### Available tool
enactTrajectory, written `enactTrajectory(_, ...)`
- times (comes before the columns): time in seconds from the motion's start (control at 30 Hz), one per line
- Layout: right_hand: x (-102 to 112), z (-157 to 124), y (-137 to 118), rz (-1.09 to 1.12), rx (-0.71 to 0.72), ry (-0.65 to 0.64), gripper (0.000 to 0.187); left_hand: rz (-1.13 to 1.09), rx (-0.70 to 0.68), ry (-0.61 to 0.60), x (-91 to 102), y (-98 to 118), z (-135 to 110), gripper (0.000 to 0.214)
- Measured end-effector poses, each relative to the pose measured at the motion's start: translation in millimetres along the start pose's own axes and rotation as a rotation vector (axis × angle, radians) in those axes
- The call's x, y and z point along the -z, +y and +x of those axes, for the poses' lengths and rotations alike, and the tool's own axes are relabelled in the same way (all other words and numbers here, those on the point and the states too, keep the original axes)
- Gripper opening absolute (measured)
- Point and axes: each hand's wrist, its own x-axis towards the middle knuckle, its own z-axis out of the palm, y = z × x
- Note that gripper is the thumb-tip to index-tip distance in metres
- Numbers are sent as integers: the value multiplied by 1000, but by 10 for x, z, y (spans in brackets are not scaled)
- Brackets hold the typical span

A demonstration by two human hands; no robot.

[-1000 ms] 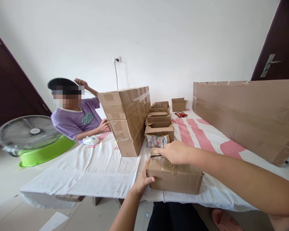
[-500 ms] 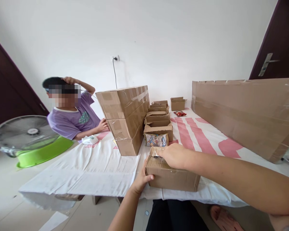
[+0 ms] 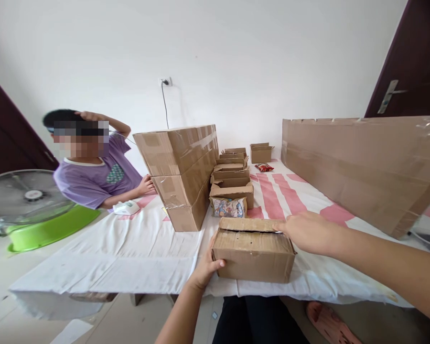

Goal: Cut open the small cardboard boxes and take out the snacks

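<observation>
A small brown cardboard box (image 3: 252,255) lies at the near edge of the white-covered table (image 3: 129,253). My left hand (image 3: 206,270) is wrapped round the box's left end, thumb on the front face. At the box's top right corner my right hand (image 3: 306,233) is closed in a fist. A small dark tip shows at its fingers, touching the seam, and I cannot make out what it is. The box's far top flap (image 3: 249,224) sits slightly raised along the seam.
A stack of three taped boxes (image 3: 181,174) stands behind, beside a row of open small boxes (image 3: 232,179) and a colourful packet (image 3: 228,207). A long cardboard box (image 3: 361,162) fills the right. A seated person (image 3: 93,174), a fan (image 3: 25,198) and a green basin (image 3: 53,228) are at the left.
My right hand has slid from the left end of the box's top seam to the right end. The far flap now looks looser. The other person has raised a hand to their head.
</observation>
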Motion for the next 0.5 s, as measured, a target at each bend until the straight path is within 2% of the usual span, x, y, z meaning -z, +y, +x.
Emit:
enactTrajectory(0.17,-104,-276,469,126,-1,-3,37,11,24,12,17,-15,-13,115)
enactTrajectory(0.27,-263,-360,815,216,-15,22,41,22,23,11,14,-11,-14,112)
enactTrajectory(0.37,-636,-368,1177,293,-103,17,45,28,26,23,7,-5,-14,112)
enactTrajectory(0.5,-1337,-344,1487,255,-278,-31,49,28,27,25,2,-4,-14,112)
